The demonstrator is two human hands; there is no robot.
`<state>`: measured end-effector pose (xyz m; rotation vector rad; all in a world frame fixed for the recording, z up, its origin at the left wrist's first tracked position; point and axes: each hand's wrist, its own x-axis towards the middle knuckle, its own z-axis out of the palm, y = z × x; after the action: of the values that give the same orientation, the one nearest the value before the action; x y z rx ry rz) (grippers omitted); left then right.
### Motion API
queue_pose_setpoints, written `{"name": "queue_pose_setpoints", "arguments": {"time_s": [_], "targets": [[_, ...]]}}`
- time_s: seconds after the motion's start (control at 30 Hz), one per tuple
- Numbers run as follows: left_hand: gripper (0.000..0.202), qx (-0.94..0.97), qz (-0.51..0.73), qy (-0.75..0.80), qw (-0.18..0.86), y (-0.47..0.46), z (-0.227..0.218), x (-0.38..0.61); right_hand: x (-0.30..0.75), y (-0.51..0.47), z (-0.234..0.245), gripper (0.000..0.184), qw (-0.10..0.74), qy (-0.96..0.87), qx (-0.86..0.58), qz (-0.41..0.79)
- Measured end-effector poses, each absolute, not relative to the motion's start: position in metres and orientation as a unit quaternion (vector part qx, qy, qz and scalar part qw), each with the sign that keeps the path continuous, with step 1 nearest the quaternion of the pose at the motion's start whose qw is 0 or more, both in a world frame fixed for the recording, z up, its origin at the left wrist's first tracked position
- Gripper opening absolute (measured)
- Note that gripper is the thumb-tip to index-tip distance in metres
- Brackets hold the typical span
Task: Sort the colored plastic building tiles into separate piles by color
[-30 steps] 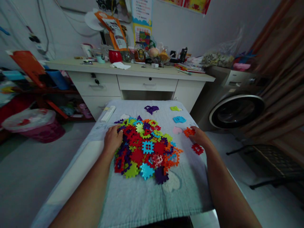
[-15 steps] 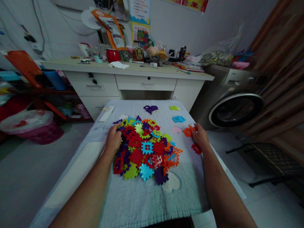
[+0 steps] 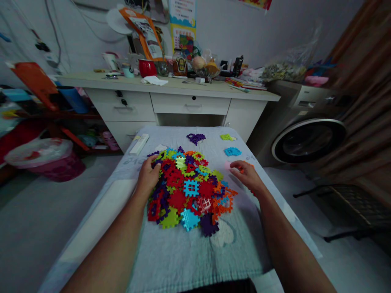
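Observation:
A heap of interlocking plastic building tiles (image 3: 177,199) in red, purple, lime green, blue and orange lies on the cloth-covered table (image 3: 183,260). My left hand (image 3: 148,175) rests against the heap's left edge, thumb and forefinger apart; its other fingertips are partly hidden. To the right of the heap, my right hand (image 3: 250,179) hovers low over the cloth with its fingers stretched out and nothing in them. Orange tiles (image 3: 248,164) show just behind its fingers, mostly covered. Farther back lie separate groups of purple tiles (image 3: 195,138), blue tiles (image 3: 232,151) and lime green tiles (image 3: 226,137).
A white oblong box (image 3: 139,144) lies at the table's back left. Beyond stands a white desk (image 3: 189,87) with a red mug (image 3: 147,68), a jar (image 3: 179,63) and papers. A washing machine (image 3: 305,126) is at right, a pink bin (image 3: 55,162) at left.
My right hand has moved left, off the orange tiles, and its fingers have opened out. My left hand stays at the heap's edge. The view has shifted slightly.

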<state>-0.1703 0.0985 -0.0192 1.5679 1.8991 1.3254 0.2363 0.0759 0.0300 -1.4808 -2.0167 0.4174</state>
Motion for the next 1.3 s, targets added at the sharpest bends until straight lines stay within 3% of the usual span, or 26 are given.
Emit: {"name": "queue_pose_setpoints", "arguments": {"time_s": [0.13, 0.37, 0.53, 0.73, 1.1, 1.3], "targets": [[0.037, 0.561, 0.457, 0.671, 0.161, 0.099, -0.020, -0.169, 0.206, 0.065, 0.032, 0.033, 0.265, -0.806, -0.463, 0.256], [0.036, 0.568, 0.444, 0.679, 0.142, 0.100, -0.021, -0.169, 0.187, 0.063, 0.025, 0.045, 0.235, -0.857, -0.375, 0.266], [0.036, 0.574, 0.437, 0.680, 0.127, 0.100, -0.021, -0.168, 0.185, 0.062, 0.027, 0.034, 0.253, -0.854, -0.354, 0.285], [0.036, 0.583, 0.431, 0.680, 0.113, 0.100, -0.018, -0.165, 0.187, 0.062, 0.028, 0.011, 0.264, -0.836, -0.357, 0.322], [0.032, 0.597, 0.358, 0.718, 0.012, 0.093, -0.005, -0.160, 0.187, 0.063, 0.035, 0.026, 0.317, -0.747, -0.416, 0.411], [0.038, 0.603, 0.328, 0.726, 0.037, 0.097, -0.009, -0.161, 0.178, 0.078, 0.042, 0.030, 0.382, -0.685, -0.448, 0.430]]}}
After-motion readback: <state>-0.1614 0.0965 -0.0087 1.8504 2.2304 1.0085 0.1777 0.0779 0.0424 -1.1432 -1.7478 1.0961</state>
